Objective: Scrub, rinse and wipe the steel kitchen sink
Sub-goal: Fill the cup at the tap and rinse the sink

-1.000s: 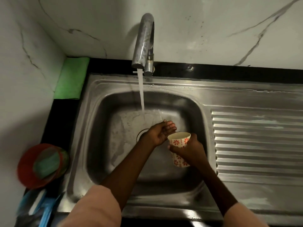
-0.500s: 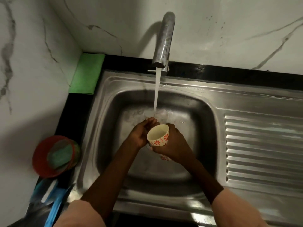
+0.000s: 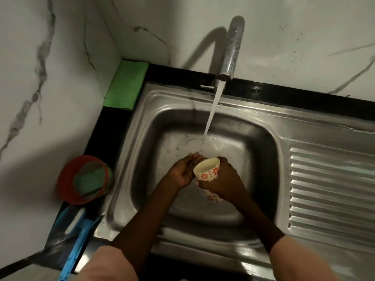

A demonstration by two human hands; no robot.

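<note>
Steel sink [image 3: 146, 138], set in black worktop [image 3: 113, 126]: basin wet, tap [image 3: 231, 49] running. Right hand [image 3: 223, 183] grips a floral paper cup [image 3: 208, 171] over the basin, contents indistinct; left hand [image 3: 183, 172] cupped against its rim, fingers relaxed. Red bowl [image 3: 67, 179] holds a green scouring pad [image 3: 89, 179]. Folded green cloth [image 3: 125, 86] in the corner. Blue items lower left blurred. Marble-veined walls.

Over the basin of the steel sink [image 3: 263, 151], the right hand [image 3: 222, 182] grips a small white cup [image 3: 207, 169] with red flowers, tilted, its mouth facing up and left. The left hand [image 3: 183, 171], fingers cupped, touches the cup's rim under the stream from the tap [image 3: 231, 47]. A green cloth [image 3: 126, 85] lies in the tabletop corner, and a red bowl [image 3: 85, 179] holding a sponge sits left of the sink.
</note>
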